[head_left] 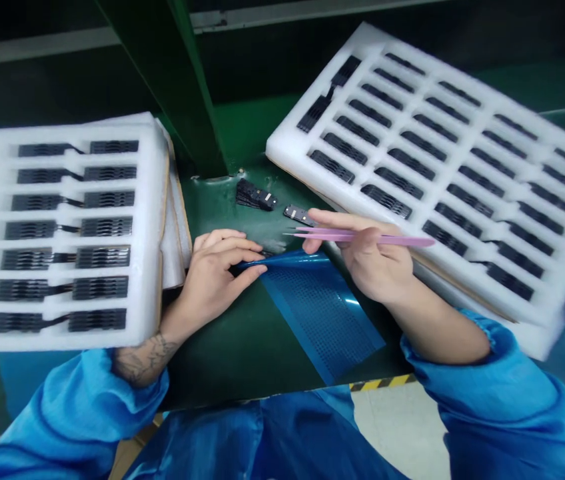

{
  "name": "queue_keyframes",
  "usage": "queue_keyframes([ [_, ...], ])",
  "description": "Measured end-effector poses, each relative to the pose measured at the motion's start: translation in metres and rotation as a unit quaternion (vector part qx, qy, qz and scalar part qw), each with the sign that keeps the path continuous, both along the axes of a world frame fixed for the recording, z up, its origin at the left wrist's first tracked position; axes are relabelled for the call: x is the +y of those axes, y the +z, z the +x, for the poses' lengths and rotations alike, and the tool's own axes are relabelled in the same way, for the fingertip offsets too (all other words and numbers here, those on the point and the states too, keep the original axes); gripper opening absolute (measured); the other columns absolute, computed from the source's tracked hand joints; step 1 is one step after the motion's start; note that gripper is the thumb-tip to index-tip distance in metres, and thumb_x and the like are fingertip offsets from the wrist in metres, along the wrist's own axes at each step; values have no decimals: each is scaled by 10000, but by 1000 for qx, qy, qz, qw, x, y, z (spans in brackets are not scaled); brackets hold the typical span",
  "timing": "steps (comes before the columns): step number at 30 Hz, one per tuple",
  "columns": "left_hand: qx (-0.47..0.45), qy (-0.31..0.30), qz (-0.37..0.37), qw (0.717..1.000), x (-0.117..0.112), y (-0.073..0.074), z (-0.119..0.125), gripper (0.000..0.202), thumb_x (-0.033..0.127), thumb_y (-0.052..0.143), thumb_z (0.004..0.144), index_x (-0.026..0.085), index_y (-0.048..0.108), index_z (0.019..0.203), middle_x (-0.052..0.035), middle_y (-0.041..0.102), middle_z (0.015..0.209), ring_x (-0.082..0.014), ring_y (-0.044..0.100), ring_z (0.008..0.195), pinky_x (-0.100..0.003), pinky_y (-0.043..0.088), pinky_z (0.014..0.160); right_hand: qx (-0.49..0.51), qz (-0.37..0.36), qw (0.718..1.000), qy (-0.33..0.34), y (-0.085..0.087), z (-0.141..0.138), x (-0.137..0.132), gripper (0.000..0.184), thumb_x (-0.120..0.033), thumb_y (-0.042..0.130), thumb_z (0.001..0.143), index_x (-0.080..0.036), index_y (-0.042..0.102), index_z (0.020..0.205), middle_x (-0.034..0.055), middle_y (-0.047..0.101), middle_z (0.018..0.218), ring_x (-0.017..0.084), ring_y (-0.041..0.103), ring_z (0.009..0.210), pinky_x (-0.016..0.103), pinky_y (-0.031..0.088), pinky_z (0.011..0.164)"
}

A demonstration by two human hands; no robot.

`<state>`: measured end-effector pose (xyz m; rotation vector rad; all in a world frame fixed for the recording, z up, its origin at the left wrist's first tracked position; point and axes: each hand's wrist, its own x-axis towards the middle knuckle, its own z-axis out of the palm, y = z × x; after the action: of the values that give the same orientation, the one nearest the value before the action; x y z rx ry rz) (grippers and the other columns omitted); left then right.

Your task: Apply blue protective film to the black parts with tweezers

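Blue cleanroom sleeves [77, 407] run in from the bottom of the frame, and a strip of yellow-and-black hazard tape [382, 382] marks the near edge of a green work bench [242, 360]. At lower centre, the left hand [217, 280] is narrowly closed, with thumb and fingers pinching the curled-up edge of a blue perforated film [320, 313], whose flat part lies on the bench. The right hand [372, 257] grips a pair of pink tweezers [362, 235] between thumb and fingers, their tips pointing left, just above the film's raised edge and not clearly touching it. Just beyond the right fingers, a small black ribbed part [298, 215] lies on the bench, and a small pile of similar black parts [255, 195] sits further left. Two white foam trays flank the hands: the left tray [152, 233] at centre left, stacked on further layers, and the right tray [282, 147] at upper right, lying at an angle. Both hold rows of black ribbed strips, many joined in pairs by thin cables. A green steel post [172, 80] rises at upper centre.
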<state>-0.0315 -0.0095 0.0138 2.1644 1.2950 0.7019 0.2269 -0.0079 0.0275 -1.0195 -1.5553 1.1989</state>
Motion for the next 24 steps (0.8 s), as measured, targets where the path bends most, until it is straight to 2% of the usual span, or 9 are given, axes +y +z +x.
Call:
queue_keyframes([
  [2,6,-4,6,1000,-1,0,0,121,329,748,888,280,762,997,-2,767,1108,-246,610,1188,-494,439,1048,14,-28,999,14,-1,-3,-1,445,-582,567,959,-246,765,1174,65,795,908,216,757,848,391,629,847],
  [5,17,-14,18,1000,-1,0,-1,126,342,737,896,285,766,1005,-11,739,1184,-253,577,1240,-497,429,1069,-2,-55,997,46,-1,-8,-2,273,-384,775,864,-229,792,1088,48,805,918,195,765,838,330,639,810],
  [7,19,-24,27,999,-1,0,-1,114,346,728,905,294,770,998,-6,734,1190,-249,568,1254,-493,418,1081,-1,-69,996,53,0,-10,-2,251,-318,789,853,-232,792,1089,41,811,929,184,772,844,309,642,808],
  [11,17,-29,40,999,-2,0,0,101,347,720,912,293,773,980,-2,741,1159,-240,581,1234,-479,422,1073,36,-57,996,56,0,-10,1,200,-288,798,840,-230,808,1032,54,814,983,185,779,856,291,644,793],
  [15,14,-31,59,998,-3,1,0,92,343,715,915,277,773,942,-5,748,1118,-240,597,1208,-471,438,1047,88,-81,991,53,0,-12,2,124,-303,766,872,-245,818,969,31,812,835,174,777,740,268,645,674],
  [20,27,-33,61,997,-3,2,2,105,349,699,925,272,771,915,-3,751,1104,-241,600,1210,-471,444,1050,26,-87,996,7,1,-14,-1,159,-238,869,753,-228,813,902,32,809,824,163,756,690,243,614,613],
  [24,14,-39,72,997,-4,2,2,98,332,709,919,253,764,899,-5,755,1090,-236,608,1194,-460,449,1044,72,-123,990,-16,0,-15,-1,126,-291,866,762,-220,788,831,11,778,706,163,740,629,258,614,584],
])
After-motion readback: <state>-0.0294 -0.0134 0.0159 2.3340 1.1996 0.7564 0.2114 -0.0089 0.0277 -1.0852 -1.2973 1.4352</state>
